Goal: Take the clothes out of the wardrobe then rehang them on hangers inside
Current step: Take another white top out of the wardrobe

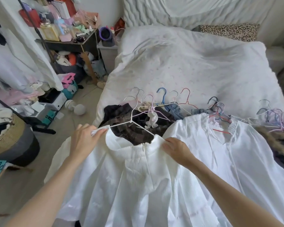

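Your left hand (84, 140) pinches the white skirt (138, 177) waistband at one end, right hand (175, 150) pinches the other. White hanger (133, 118) sits in the waistband. Beyond: dark garment (129, 128), white blouse (228, 153), loose hangers (170, 99) on the bed (187, 63).

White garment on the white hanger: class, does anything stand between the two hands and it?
No. The left hand pinches the white garment at one shoulder, the right hand at the other, on the white hanger.

Soft daylight, wide-angle warping, slight blur
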Motion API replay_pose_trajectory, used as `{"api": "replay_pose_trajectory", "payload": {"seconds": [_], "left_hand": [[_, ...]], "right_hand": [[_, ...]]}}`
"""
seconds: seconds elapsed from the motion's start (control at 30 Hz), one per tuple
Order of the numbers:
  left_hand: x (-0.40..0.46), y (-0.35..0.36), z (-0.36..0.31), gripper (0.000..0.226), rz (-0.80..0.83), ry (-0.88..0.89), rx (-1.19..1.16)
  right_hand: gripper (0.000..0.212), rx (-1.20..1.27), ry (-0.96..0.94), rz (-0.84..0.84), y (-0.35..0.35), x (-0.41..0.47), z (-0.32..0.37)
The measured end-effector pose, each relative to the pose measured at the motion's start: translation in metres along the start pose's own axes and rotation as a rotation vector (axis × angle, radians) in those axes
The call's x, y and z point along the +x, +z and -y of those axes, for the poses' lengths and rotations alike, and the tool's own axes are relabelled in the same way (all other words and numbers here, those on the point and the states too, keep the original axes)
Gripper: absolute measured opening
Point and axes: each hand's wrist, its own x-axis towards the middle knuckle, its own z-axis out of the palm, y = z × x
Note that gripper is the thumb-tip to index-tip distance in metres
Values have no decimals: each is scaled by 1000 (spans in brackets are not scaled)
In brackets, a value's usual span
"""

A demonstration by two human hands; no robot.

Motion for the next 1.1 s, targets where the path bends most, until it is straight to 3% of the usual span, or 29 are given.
{"api": "replay_pose_trajectory", "payload": {"seconds": [0.1, 0.27, 0.33, 0.4, 0.5, 0.67, 0.83, 1.1], "left_hand": [[46, 32, 19, 49, 52, 74, -38], [100, 85, 27, 34, 132, 6, -129], [103, 114, 30, 25, 261, -21, -162], [100, 137, 33, 22, 460, -38, -160], [93, 154, 30, 38, 692, 35, -160], [85, 137, 0, 51, 631, 79, -171], [55, 128, -37, 57, 585, 320, -156], [-24, 115, -129, 56, 711, 558, -146]], "right_hand": [[27, -80, 73, -21, 5, 53, -5], [22, -174, 131, -110, 10, 111, -13], [16, -217, 218, -84, 18, 121, -26], [33, -239, 308, -11, 27, 123, -37], [42, -199, 354, -7, 36, 115, -52], [49, -285, 314, -30, 35, 88, -59], [51, -290, 268, -202, 30, 32, -58], [56, -296, 499, -377, 26, -125, -81]]}}
